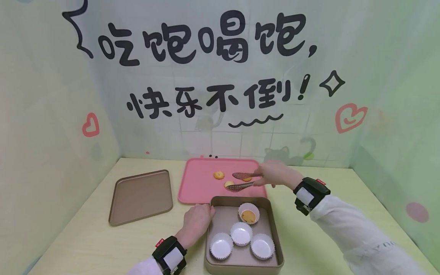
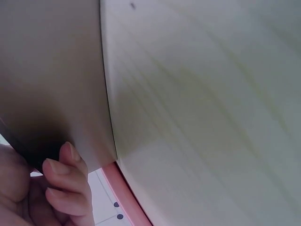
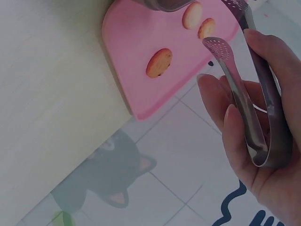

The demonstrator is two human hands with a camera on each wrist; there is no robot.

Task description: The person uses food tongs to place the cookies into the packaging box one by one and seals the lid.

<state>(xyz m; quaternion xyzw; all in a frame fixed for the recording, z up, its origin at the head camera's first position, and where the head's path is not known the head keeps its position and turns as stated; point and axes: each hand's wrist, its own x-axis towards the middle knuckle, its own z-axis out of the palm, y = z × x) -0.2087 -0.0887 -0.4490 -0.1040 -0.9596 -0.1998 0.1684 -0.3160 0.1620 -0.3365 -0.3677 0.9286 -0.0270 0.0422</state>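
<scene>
My left hand (image 1: 196,222) grips the far left edge of a deep brown baking pan (image 1: 225,215); in the left wrist view, curled fingers (image 2: 70,197) lie against its wall. Inside the pan stand several white paper baking cups (image 1: 241,233), the farthest holding a round golden cookie (image 1: 248,217). My right hand (image 1: 276,173) holds metal tongs (image 3: 251,113), their perforated ends apart with nothing gripped between them. The tongs hover over the pink tray (image 1: 197,185), where three cookies lie: one at left (image 1: 219,175), two partly covered by the tongs in the head view.
A shallow brown baking tray (image 1: 142,198) lies on the table's left side. The pink tray's near edge meets the deep pan's far end. Printed walls (image 1: 220,141) close off the wooden table (image 1: 309,229) at the back and sides.
</scene>
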